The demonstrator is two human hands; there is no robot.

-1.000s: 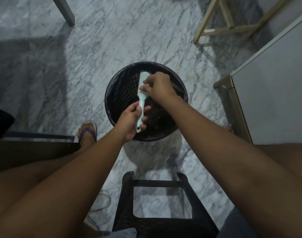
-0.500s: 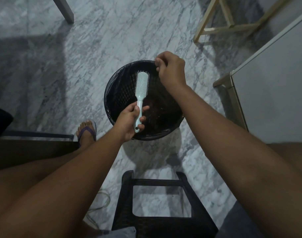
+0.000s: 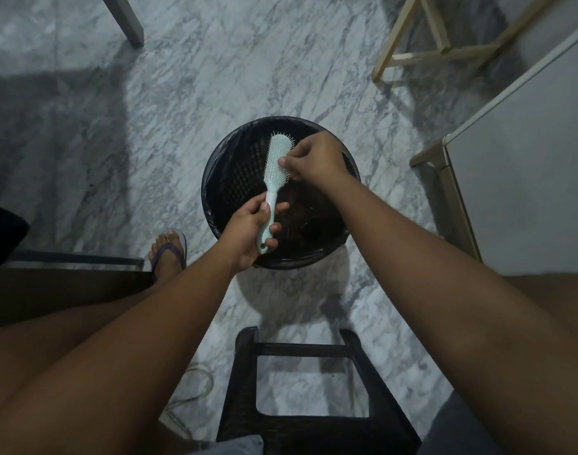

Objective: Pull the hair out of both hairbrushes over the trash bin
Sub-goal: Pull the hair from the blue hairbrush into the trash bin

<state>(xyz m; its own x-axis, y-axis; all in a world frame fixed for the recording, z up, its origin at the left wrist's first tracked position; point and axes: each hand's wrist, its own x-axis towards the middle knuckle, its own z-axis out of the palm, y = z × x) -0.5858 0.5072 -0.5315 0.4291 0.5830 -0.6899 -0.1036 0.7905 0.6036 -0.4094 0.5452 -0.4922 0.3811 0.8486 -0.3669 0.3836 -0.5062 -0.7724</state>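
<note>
A pale mint hairbrush is held over the round black trash bin, bristle head pointing away from me. My left hand grips its handle. My right hand is at the right side of the brush head, thumb and fingers pinched together at the bristles; any hair between them is too fine to see. Dark clumps lie at the bottom of the bin. Only one hairbrush is in view.
A black plastic stool stands between my knees, just in front of the bin. A white cabinet is at the right, a pale wooden frame behind it. My sandalled foot rests left of the bin on the marble floor.
My right hand pinched at the brush, pulled up and away past the bin's far rim, then came back down to the bristles. The left hand has kept the brush over the bin.
</note>
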